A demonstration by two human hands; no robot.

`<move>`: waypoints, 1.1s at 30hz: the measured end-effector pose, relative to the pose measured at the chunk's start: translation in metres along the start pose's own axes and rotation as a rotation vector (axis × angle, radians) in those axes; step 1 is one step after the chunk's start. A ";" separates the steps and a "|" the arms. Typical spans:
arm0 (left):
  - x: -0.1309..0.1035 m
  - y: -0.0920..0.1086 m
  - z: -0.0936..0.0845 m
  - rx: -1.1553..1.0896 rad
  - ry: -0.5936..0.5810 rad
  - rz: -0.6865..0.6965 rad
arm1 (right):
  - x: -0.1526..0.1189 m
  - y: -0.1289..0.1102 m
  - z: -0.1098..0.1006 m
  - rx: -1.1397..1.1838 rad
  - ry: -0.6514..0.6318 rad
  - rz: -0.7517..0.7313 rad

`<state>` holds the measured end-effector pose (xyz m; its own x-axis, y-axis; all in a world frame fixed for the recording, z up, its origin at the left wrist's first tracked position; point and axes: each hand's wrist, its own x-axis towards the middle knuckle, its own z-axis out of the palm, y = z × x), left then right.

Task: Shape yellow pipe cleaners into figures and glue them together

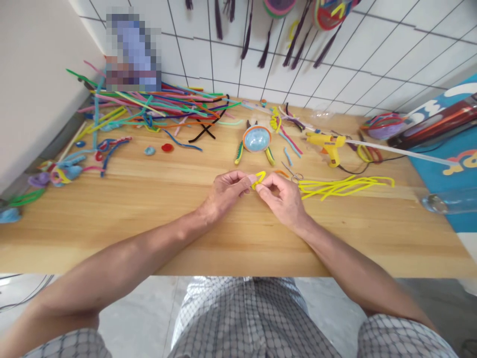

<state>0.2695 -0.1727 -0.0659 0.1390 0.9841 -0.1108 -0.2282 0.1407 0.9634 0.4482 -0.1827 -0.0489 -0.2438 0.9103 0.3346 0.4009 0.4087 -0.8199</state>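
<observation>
Between my hands, a little above the wooden table, is a bent yellow pipe cleaner (261, 176) with a loop standing up from my fingertips. My left hand (230, 191) pinches one side of it between thumb and forefinger. On its other side, my right hand (280, 197) pinches it the same way, so the fingertips nearly meet. Just beyond them sit pliers with yellow-green handles (238, 153), partly hidden by an orange-rimmed, blue-filled bowl (257, 138). Right of my right hand lie several straight yellow pipe cleaners (346, 186) and small scissors (297, 176).
A yellow glue gun (328, 144) with a long glue stick lies at the right, its cord trailing. Many coloured pipe cleaners (175, 103) are heaped at the back left. A plastic bottle (452, 201) lies near the right edge. Tassels (263, 52) hang against the tiled wall.
</observation>
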 end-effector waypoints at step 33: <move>0.001 0.004 -0.001 -0.033 0.004 -0.044 | -0.002 0.006 -0.002 -0.351 0.061 -0.194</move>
<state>0.2681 -0.1711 -0.0623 0.1453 0.9774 -0.1537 -0.2540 0.1870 0.9489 0.4526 -0.1816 -0.0533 -0.2960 0.8118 0.5034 0.6324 0.5615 -0.5337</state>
